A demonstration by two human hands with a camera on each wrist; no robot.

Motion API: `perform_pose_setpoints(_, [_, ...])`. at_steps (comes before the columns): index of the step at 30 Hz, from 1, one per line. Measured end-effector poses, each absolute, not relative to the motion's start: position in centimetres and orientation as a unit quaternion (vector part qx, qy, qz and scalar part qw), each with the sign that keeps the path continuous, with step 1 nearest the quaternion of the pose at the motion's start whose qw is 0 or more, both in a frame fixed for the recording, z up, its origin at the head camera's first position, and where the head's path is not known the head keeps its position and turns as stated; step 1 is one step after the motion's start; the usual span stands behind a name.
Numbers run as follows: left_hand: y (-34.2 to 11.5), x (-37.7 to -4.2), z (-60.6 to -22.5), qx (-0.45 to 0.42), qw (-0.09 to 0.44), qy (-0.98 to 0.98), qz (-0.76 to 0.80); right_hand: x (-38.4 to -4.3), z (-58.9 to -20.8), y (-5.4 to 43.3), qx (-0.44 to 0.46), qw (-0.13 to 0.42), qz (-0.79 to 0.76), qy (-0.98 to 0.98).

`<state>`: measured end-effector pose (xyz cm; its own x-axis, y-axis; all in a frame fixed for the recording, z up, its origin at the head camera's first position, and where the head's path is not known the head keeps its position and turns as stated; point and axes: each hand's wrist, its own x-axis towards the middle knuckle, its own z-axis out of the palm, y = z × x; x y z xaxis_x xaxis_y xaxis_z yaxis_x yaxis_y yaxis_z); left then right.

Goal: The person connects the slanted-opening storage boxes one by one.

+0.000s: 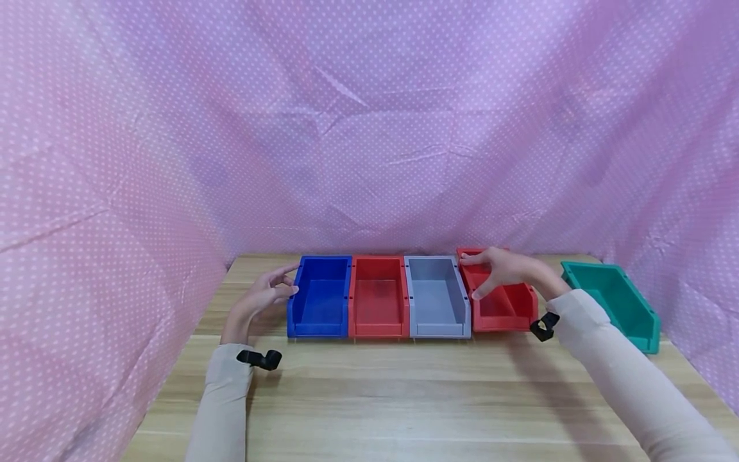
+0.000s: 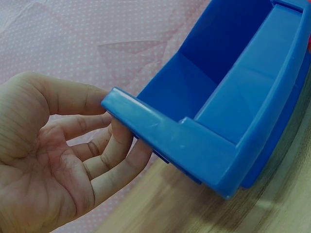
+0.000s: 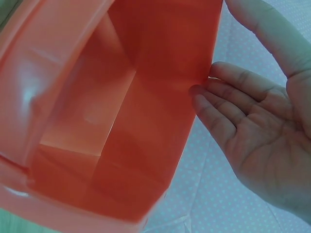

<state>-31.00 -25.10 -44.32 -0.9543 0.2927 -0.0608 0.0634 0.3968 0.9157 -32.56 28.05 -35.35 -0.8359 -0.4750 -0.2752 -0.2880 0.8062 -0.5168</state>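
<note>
Hands at both ends of a row of bins

The left hand (image 1: 262,295) touches the outer side of the blue bin (image 1: 320,301), its fingers loosely bent against the wall, not clenched, the thumb at the rim. The right hand (image 1: 503,266) reaches over the outer red bin (image 1: 502,321); its fingers are extended, thumb spread well away, with fingertips touching the edge of a side wall.

On the desk (image 1: 358,398), the blue bin stands at the left end of the row, against the inner red bin (image 1: 378,301), and the gray bin (image 1: 435,298) comes next. The outer red bin is just beside the gray one, slightly askew, its back edge farther back than the others. Apart on the right, the green bin (image 1: 620,301) sits angled. Dotted pink cloth (image 1: 375,141) hangs behind.
</note>
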Motion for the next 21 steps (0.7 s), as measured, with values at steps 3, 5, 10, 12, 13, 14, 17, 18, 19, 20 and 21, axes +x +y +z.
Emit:
perform_pose_setpoints(3, [-25.1, -31.1, -44.5, 0.111, 0.105, 0.830, 0.537, -32.5, -35.6, 28.1, -0.200, 0.200, -0.234, 0.930])
perform_pose_setpoints(5, [-25.1, -31.2, -44.5, 0.110, 0.105, 0.832, 0.533, -32.4, -35.7, 28.0, -0.200, 0.199, -0.233, 0.931])
perform_pose_setpoints(10, [-25.1, -31.3, -44.4, 0.103, 0.102, 0.843, 0.517, -32.4, -35.9, 28.0, -0.203, 0.197, -0.236, 0.930])
perform_pose_setpoints(12, [-25.2, -31.4, -44.3, 0.099, 0.103, 0.847, 0.511, -32.4, -36.0, 28.0, -0.204, 0.196, -0.238, 0.929])
perform_pose_setpoints(13, [-25.2, -31.5, -44.2, 0.098, 0.103, 0.849, 0.508, -32.5, -36.1, 28.0, -0.204, 0.196, -0.238, 0.929])
perform_pose_setpoints(14, [-25.2, -31.5, -44.1, 0.094, 0.105, 0.850, 0.508, -32.5, -36.2, 28.0, -0.206, 0.196, -0.239, 0.929])
perform_pose_setpoints(17, [-25.3, -31.6, -44.0, 0.096, 0.110, 0.849, 0.508, -32.7, -36.3, 28.1, -0.211, 0.197, -0.245, 0.926])
perform_pose_setpoints(18, [-25.3, -31.7, -44.0, 0.096, 0.110, 0.848, 0.510, -32.8, -36.4, 28.1, -0.212, 0.197, -0.248, 0.924])
perform_pose_setpoints(19, [-25.3, -31.7, -43.9, 0.097, 0.110, 0.847, 0.511, -32.9, -36.4, 28.1, -0.212, 0.198, -0.251, 0.924])
perform_pose_setpoints(20, [-25.3, -31.8, -43.9, 0.097, 0.111, 0.845, 0.514, -32.9, -36.5, 28.1, -0.211, 0.199, -0.252, 0.923])
perform_pose_setpoints(21, [-25.3, -31.8, -44.0, 0.099, 0.111, 0.844, 0.515, -32.9, -36.6, 28.0, -0.209, 0.200, -0.255, 0.923])
